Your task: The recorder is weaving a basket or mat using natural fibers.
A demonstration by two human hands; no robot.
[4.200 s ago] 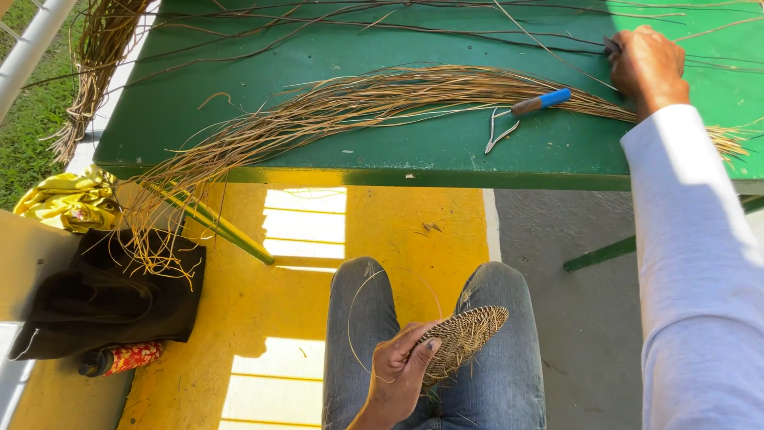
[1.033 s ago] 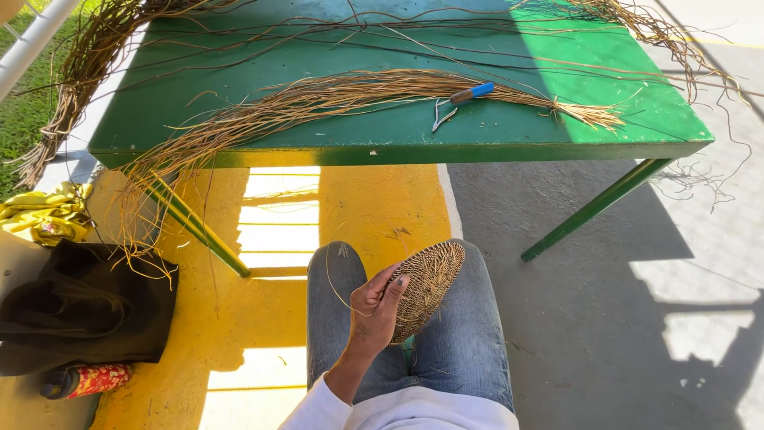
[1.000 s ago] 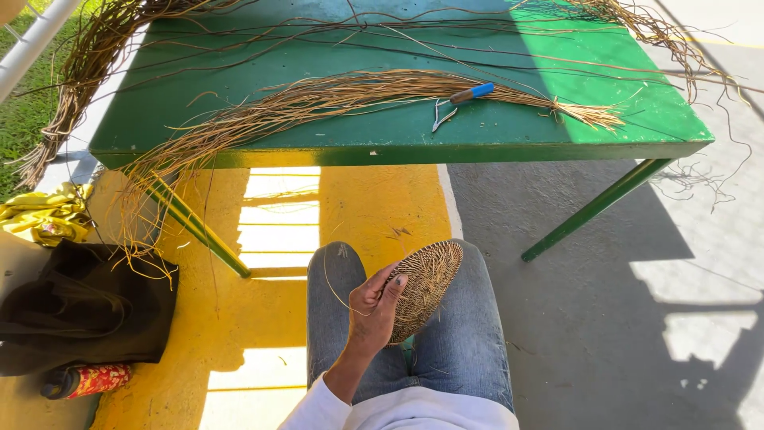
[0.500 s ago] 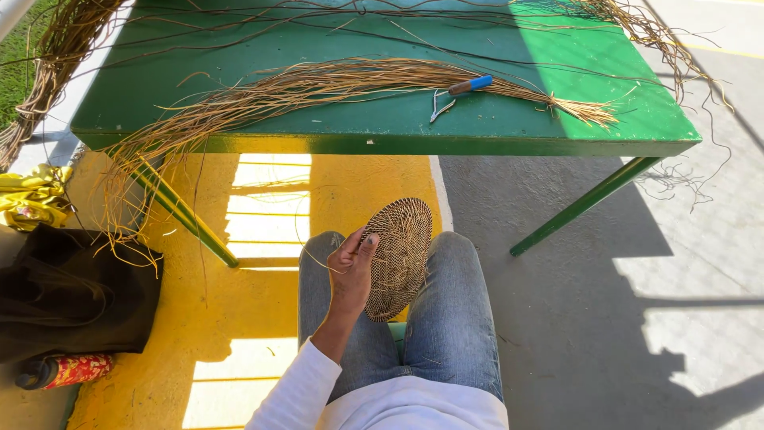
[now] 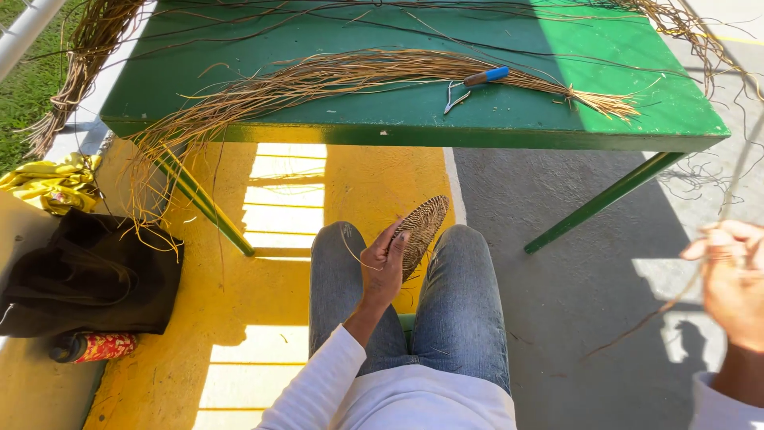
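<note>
My left hand (image 5: 383, 267) is gripping a small woven disc (image 5: 420, 231), fingers closed on its edge, holding it tilted upright over my knees, between my jeans-covered legs (image 5: 458, 302). My right hand (image 5: 732, 279) is sitting out at the right edge, blurred, pinching a long thin fibre strand (image 5: 676, 299) that is trailing down toward the grey floor. On the green table (image 5: 398, 131) ahead, a long bundle of dry fibres (image 5: 334, 76) is lying across, with a blue-handled tool (image 5: 476, 82) resting on it. A black bag (image 5: 87, 275) and yellow cloth (image 5: 48, 179) are lying on the left.
</note>
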